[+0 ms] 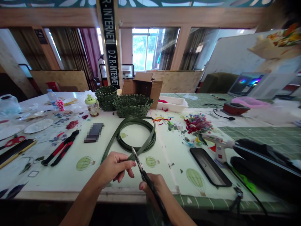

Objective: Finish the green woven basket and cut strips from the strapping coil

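My left hand [116, 166] is closed in a pinch on a flat green strap [143, 148] near the table's front edge. The strap leads back to a coil of green strap [153, 138], and another length hangs out to the left of that coil. My right hand [156, 185] grips a pair of scissors [139, 161] with black handles. Their metal blades point up and away, right at the strap beside my left fingertips. Whether the blades touch the strap, I cannot tell. Beyond the coil stand an oval woven green basket [133, 106] and a rounder, taller woven basket [105, 97].
Red-and-black pliers [62, 149] and a blurred-out phone [94, 132] lie left of the coil. On the right are a hot glue gun [219, 147], a black-rimmed tray-like object [210, 168] and colourful craft flowers [198, 124]. A cardboard box [156, 91] stands behind the baskets.
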Demonstrator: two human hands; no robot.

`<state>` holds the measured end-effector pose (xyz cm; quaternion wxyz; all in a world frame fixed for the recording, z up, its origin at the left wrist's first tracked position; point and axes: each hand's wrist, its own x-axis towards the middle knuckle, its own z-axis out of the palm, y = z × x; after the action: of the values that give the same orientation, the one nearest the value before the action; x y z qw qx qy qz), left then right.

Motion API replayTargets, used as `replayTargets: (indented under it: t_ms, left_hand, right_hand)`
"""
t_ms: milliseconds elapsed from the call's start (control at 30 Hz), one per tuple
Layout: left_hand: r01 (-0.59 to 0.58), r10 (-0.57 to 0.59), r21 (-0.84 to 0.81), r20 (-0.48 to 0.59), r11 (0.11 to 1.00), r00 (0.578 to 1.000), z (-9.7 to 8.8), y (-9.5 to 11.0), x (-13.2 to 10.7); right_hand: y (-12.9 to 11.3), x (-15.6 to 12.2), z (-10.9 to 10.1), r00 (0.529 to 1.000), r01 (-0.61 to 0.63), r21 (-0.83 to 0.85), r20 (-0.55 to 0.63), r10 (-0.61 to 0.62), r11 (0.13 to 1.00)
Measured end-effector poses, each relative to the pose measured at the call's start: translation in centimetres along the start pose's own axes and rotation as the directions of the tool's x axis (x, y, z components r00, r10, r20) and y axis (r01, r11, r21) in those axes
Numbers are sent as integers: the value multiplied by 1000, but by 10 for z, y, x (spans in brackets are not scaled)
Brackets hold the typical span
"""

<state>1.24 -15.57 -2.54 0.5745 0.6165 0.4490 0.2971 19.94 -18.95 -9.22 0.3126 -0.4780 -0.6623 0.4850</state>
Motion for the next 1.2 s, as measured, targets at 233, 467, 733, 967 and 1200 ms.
replayTargets:
  t_ms: [233,467,733,967,1200]
  left_hand:
    - [-31,34,57,-52,998,998,-5,-2,1]
    - [-83,146,260,-234,962,961,-8,-15,-14]
    - [-89,179,385,-204,918,962,0,-25,-23]
    - [-155,278,453,-217,878,936,11,-23,-27]
    - [-378,385,145,-599,914,702,-11,-12,-46]
  right_hand:
    - [14,-27,-26,997,60,-90,-48,-65,994]
    - [33,-17,-127,781,-560,-604,-614,118,567]
    - [44,6,-127,850,-435,-850,-497,-174,298]
    - [19,77,-72,876,227,-845,-39,-480,484]
    - [11,104,-70,813,371,-641,-125,-569,672]
